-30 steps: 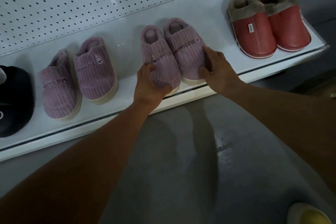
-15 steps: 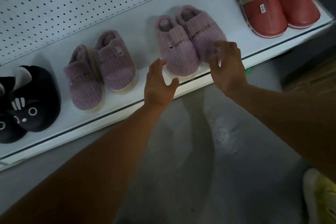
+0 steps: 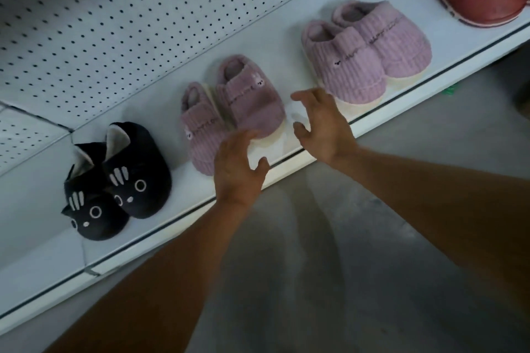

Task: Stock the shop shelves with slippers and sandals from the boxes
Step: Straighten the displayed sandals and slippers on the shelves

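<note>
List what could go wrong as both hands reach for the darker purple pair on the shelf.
1. The darker purple pair sits unevenly, one slipper leaning on the other; a nudge from the left hand could tip it off the shelf edge.
2. The right hand is close to the lighter purple pair and might knock it askew.

This is a shop: a white metal shelf (image 3: pixel 160 218) with a pegboard back panel (image 3: pixel 143 23) shows pairs of slippers (image 3: pixel 370 49) in a row above a grey floor (image 3: pixel 329 266).

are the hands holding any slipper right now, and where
Nothing is held. The left hand and right hand hover open by the smaller purple pair.
</note>
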